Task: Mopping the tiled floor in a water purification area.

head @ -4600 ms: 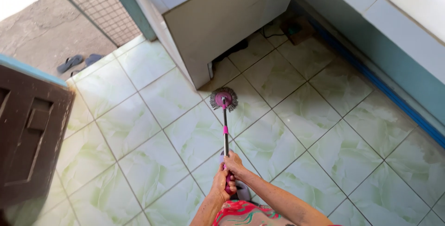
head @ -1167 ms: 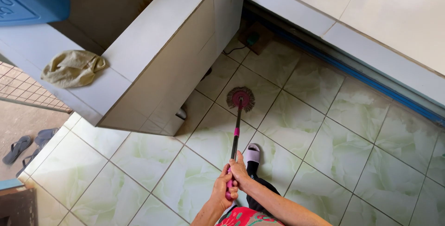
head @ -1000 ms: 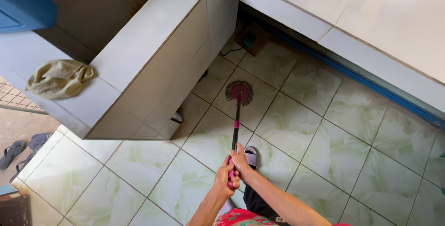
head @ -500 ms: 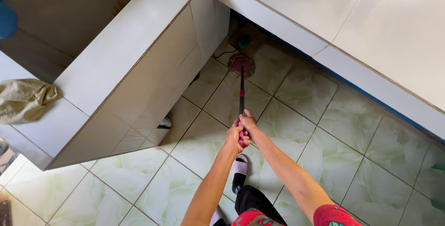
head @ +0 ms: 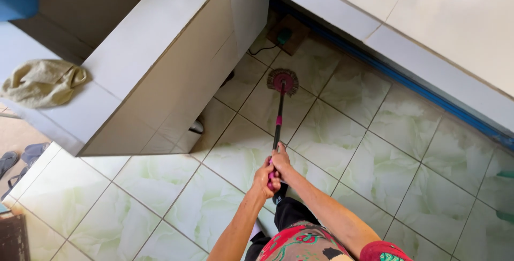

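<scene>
Pale green floor tiles (head: 375, 164) — white tiled counter (head: 155, 41).

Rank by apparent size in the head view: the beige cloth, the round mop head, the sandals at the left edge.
1. beige cloth
2. mop head
3. sandals, though partly cut off, so unsure.

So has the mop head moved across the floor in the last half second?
Yes. The mop head has pulled back from the dark gap under the tiled counter. It now sits a tile nearer the person, clear of the brown board in the corner.
</scene>
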